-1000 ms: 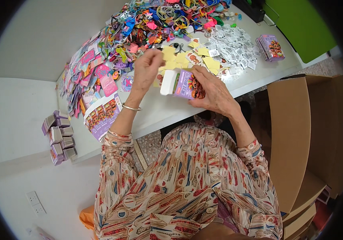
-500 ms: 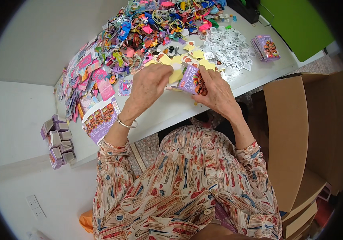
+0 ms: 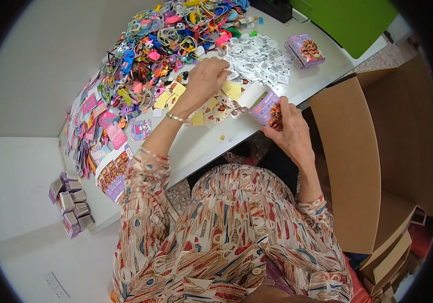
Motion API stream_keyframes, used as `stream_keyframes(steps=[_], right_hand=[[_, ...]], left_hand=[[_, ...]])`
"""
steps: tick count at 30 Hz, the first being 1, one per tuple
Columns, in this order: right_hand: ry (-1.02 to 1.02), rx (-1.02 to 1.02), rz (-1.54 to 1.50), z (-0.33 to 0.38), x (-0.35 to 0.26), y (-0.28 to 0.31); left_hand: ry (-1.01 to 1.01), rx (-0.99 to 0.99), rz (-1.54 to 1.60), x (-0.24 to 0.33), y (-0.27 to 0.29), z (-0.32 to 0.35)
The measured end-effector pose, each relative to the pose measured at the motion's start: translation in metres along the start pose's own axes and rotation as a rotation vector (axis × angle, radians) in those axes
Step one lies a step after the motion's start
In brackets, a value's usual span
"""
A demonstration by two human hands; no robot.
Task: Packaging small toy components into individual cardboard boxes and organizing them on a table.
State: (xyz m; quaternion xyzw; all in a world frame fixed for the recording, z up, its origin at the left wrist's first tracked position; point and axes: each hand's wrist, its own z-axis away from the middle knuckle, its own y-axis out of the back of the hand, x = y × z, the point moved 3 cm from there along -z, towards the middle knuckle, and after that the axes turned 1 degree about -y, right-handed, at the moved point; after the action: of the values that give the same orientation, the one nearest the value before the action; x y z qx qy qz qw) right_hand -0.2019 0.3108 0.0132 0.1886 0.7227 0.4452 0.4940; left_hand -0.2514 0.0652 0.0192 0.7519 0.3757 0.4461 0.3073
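Note:
My right hand (image 3: 294,132) grips a small purple carton (image 3: 266,110) with a colourful character picture, its top flap standing open toward the table. Up and to the left, my left hand (image 3: 209,80) is closed with fingers curled down. Its fingertips are at the near left edge of a pile of small white barcode packets (image 3: 264,56); whether they hold anything is hidden. Between the hands lie yellow paper pieces (image 3: 231,90) and small printed stickers (image 3: 221,108).
A heap of colourful trinkets (image 3: 168,43) and a row of pink cards (image 3: 92,118) cover the back left. Flattened purple cartons (image 3: 113,174) lie at left, finished-looking cartons (image 3: 304,50) at right. A big cardboard box (image 3: 347,166) stands open beside the table, below a green board (image 3: 350,22).
My left hand has moved away from the carton to the barcode packets. My right hand has shifted right and slightly nearer with the carton. The view has shifted too.

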Motion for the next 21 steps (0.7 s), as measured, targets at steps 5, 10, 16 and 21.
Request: stream_keyframes(steps=[5, 10, 16, 21], right_hand=[[-0.094, 0.029, 0.022, 0.003, 0.015, 0.008], [-0.091, 0.029, -0.002, -0.001, 0.019, 0.001], [-0.097, 0.045, 0.015, -0.007, 0.017, 0.000], [-0.073, 0.061, 0.081, -0.012, 0.005, -0.002]], left_hand=[[-0.091, -0.030, -0.315, -0.015, -0.038, -0.006], [0.117, -0.168, -0.130, -0.035, -0.045, -0.007], [0.188, -0.077, 0.282, -0.026, -0.016, -0.010], [0.377, -0.289, 0.588, 0.016, 0.014, -0.006]])
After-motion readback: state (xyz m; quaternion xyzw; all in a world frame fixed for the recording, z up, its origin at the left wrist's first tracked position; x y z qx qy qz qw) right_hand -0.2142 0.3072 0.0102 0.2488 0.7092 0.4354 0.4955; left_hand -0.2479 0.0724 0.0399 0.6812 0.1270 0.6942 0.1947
